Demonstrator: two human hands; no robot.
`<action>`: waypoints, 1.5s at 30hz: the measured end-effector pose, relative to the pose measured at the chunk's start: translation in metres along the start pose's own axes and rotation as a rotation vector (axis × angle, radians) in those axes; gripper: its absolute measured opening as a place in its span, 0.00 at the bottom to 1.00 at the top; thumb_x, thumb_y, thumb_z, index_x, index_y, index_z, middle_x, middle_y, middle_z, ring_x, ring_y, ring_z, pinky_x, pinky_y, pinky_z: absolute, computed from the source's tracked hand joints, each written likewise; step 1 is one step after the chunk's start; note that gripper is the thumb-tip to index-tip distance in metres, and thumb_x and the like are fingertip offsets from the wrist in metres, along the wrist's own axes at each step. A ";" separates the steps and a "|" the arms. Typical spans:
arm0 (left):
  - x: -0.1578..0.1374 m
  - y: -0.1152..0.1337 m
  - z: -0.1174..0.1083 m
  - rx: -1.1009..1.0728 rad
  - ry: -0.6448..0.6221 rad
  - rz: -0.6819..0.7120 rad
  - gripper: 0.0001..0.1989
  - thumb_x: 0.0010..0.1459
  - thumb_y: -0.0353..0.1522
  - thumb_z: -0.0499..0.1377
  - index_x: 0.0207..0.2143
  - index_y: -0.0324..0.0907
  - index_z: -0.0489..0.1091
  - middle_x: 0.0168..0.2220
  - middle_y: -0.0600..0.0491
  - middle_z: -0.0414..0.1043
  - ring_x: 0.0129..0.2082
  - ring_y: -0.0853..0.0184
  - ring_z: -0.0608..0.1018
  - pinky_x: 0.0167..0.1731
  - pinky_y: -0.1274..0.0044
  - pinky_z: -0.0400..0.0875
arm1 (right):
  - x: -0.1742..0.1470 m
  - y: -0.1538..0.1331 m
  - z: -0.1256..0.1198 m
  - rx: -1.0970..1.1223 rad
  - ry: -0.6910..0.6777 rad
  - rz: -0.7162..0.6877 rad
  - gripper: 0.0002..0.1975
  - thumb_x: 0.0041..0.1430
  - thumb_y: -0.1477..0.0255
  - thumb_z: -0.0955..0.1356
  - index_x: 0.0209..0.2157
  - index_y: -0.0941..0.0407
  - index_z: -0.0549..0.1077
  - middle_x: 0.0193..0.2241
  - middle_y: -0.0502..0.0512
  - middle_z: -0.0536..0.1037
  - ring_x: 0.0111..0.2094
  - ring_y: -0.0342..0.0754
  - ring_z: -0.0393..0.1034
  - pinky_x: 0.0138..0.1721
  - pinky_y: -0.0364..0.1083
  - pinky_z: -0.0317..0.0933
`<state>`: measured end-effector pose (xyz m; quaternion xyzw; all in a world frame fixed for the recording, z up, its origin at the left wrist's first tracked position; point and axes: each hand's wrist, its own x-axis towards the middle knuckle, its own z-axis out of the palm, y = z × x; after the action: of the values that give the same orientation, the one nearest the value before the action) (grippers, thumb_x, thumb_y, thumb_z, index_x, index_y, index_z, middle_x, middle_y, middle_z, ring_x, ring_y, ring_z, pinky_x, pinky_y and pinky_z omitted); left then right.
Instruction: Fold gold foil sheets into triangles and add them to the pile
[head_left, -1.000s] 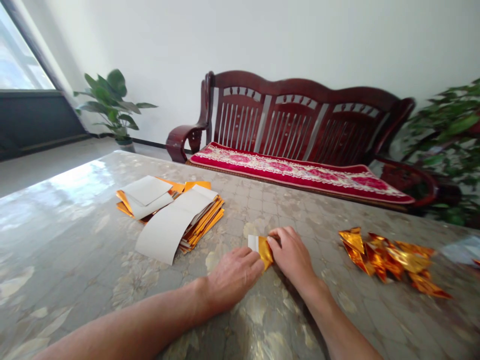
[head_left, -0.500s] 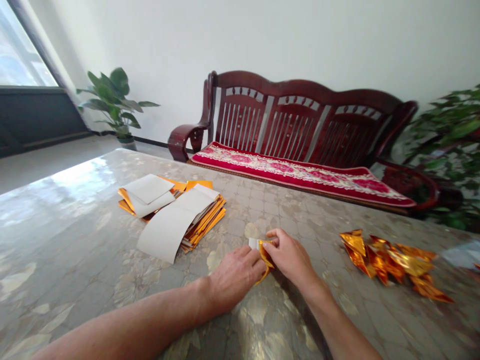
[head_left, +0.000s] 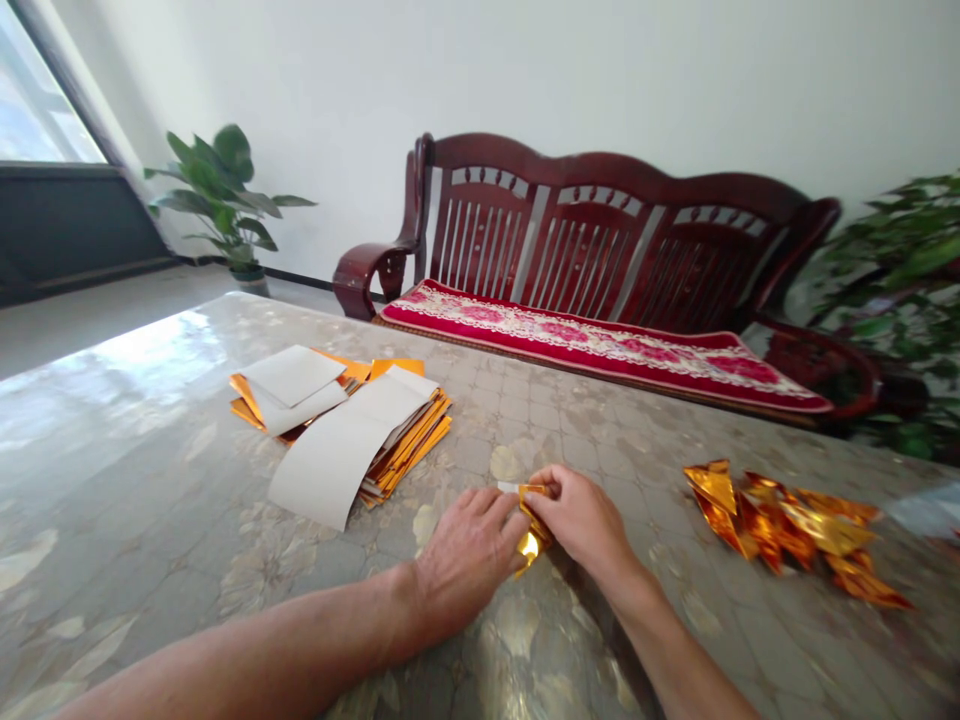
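Note:
A sheet of gold foil paper point(head_left: 534, 540) with a pale backing lies partly folded on the table between my hands. My left hand point(head_left: 478, 540) presses down on its left side, fingers together over the paper. My right hand point(head_left: 577, 510) pinches its right edge between thumb and fingers. Much of the sheet is hidden beneath the hands. To the left sits a loose stack of gold-and-white paper sheets point(head_left: 360, 435), mostly pale side up. Several folded gold foil pieces point(head_left: 795, 520) lie in a row to the right.
The patterned glossy table point(head_left: 187, 500) stretches across the front. Beyond it stands a dark red wooden bench point(head_left: 600, 240) with a red floral cushion point(head_left: 600, 345). Potted plants point(head_left: 225, 190) flank it, and a clear plastic bag point(head_left: 930, 508) lies at the right edge.
The left hand's fingers have shifted slightly back and up, showing more of the shiny foil. Less of the pale strip at the top shows. The right hand keeps its pinch.

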<state>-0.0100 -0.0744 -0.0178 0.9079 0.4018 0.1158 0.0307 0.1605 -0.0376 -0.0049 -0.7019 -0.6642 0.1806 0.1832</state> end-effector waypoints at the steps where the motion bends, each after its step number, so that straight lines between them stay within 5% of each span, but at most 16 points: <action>1: 0.000 0.000 0.000 0.005 0.001 -0.003 0.13 0.64 0.35 0.58 0.49 0.42 0.64 0.49 0.47 0.70 0.50 0.59 0.71 0.47 0.68 0.68 | 0.000 0.000 0.000 0.003 0.003 -0.001 0.06 0.51 0.67 0.70 0.33 0.49 0.78 0.27 0.47 0.81 0.30 0.46 0.74 0.27 0.42 0.53; 11: -0.002 0.000 0.003 0.089 0.049 -0.027 0.17 0.65 0.39 0.57 0.53 0.42 0.63 0.53 0.46 0.68 0.50 0.55 0.70 0.47 0.65 0.67 | -0.007 -0.003 0.002 -0.027 0.000 -0.028 0.06 0.55 0.68 0.68 0.31 0.48 0.78 0.29 0.47 0.81 0.32 0.48 0.74 0.30 0.44 0.56; 17: -0.002 0.000 0.002 0.103 0.050 -0.030 0.17 0.64 0.40 0.57 0.52 0.43 0.64 0.52 0.46 0.68 0.48 0.56 0.70 0.45 0.65 0.67 | -0.015 0.001 0.010 -0.051 0.120 -0.248 0.06 0.58 0.73 0.67 0.31 0.50 0.76 0.34 0.49 0.78 0.39 0.48 0.71 0.40 0.44 0.58; 30: -0.003 -0.003 0.001 0.094 0.040 -0.032 0.15 0.64 0.39 0.57 0.51 0.43 0.65 0.51 0.48 0.68 0.47 0.57 0.71 0.45 0.65 0.68 | -0.024 0.005 0.011 -0.289 0.290 -0.609 0.07 0.63 0.75 0.67 0.32 0.53 0.77 0.28 0.52 0.72 0.35 0.49 0.63 0.38 0.47 0.52; 45: -0.001 -0.006 -0.003 0.006 0.032 -0.022 0.10 0.64 0.35 0.56 0.47 0.44 0.66 0.50 0.51 0.67 0.48 0.57 0.69 0.48 0.65 0.68 | -0.021 0.009 0.019 -0.214 0.312 -0.544 0.07 0.62 0.76 0.66 0.33 0.53 0.76 0.29 0.51 0.73 0.35 0.47 0.65 0.39 0.44 0.53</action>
<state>-0.0158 -0.0715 -0.0162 0.9016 0.4124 0.1288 0.0228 0.1576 -0.0585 -0.0257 -0.5331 -0.8065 -0.0555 0.2495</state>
